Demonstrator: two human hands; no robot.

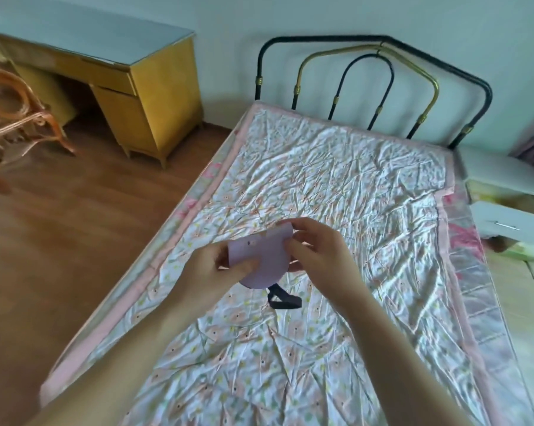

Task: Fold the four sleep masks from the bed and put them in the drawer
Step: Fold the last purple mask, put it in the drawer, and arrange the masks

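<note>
Both hands' fingers [244, 265] pinch folded lilac sleep mask [259, 259] above bed [351, 186], drawer [511, 222] open

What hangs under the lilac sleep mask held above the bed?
A dark strap dangles under the sleep mask, above the floral bedsheet. Its attachment points are hidden by the mask and both hands.

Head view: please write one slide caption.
Both hands, left hand and right hand, hold a lilac fabric sleep mask above the floral quilted bed.
</note>
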